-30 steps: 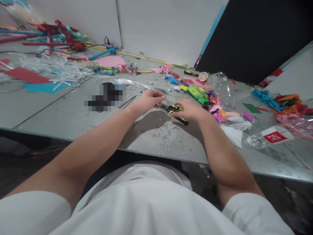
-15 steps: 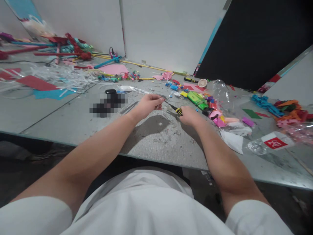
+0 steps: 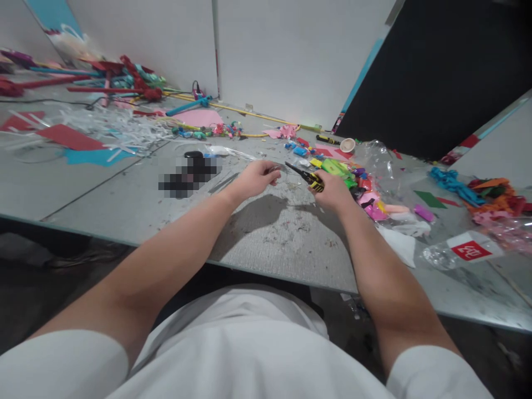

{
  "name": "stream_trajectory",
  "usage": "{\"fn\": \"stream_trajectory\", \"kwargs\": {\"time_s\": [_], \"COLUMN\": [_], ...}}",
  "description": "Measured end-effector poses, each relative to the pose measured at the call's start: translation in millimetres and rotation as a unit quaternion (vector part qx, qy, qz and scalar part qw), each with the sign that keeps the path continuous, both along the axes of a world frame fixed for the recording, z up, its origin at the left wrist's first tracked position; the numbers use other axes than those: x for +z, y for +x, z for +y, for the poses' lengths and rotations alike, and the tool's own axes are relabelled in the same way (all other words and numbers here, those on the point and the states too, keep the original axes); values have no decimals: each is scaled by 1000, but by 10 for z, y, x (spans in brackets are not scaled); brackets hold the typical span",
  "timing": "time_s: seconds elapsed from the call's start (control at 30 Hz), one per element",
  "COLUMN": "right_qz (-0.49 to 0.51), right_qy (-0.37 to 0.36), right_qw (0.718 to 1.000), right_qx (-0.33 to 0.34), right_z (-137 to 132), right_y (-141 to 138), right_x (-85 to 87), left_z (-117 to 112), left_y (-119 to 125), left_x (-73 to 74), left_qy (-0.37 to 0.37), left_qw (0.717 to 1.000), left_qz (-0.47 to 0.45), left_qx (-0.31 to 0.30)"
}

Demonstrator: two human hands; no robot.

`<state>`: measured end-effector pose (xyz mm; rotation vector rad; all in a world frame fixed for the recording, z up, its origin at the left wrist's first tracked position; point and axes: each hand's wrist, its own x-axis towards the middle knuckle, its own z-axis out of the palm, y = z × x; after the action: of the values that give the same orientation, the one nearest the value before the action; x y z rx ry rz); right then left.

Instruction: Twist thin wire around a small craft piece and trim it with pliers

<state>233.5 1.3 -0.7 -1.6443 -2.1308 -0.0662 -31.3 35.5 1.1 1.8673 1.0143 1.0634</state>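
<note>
My right hand (image 3: 333, 191) is wrapped round the yellow-and-black handles of a pair of long-nosed pliers (image 3: 302, 172). Their dark jaws point left toward my left hand (image 3: 258, 178), with a small gap between. The fingers of my left hand are pinched together above the tabletop (image 3: 286, 244). A thin, faint strand seems to be at its fingertips, too fine to name. Behind that hand lies a bundle of thin clear-white strands (image 3: 239, 153).
Colourful clay packets (image 3: 332, 166) lie beyond my right hand. A plastic bottle (image 3: 469, 249) with a red label rests on its side at right. White paper strips (image 3: 124, 124) and red paper (image 3: 70, 137) spread at left. A pale wall (image 3: 282, 55) stands behind.
The pliers have drawn back to the right, away from my left fingertips, and their handles have turned more into view. My left hand has barely moved. The whole view has shifted slightly.
</note>
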Motion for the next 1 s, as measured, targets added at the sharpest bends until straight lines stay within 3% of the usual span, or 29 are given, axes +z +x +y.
{"fn": "stream_trajectory", "kwargs": {"time_s": [0.23,0.7,1.0], "right_qz": [-13,3,-33], "right_qy": [-3,3,7], "right_qw": [999,998,999], "right_qx": [31,58,37], "right_z": [-8,-17,-28], "right_y": [-4,-34,-63], "right_x": [-30,-36,-23], "left_z": [9,33,-19], "left_y": [16,32,49], "left_x": [-38,-59,-47], "left_qy": [39,0,-18], "left_qw": [999,999,998], "left_qz": [30,-35,-60], "left_qx": [3,24,16]}}
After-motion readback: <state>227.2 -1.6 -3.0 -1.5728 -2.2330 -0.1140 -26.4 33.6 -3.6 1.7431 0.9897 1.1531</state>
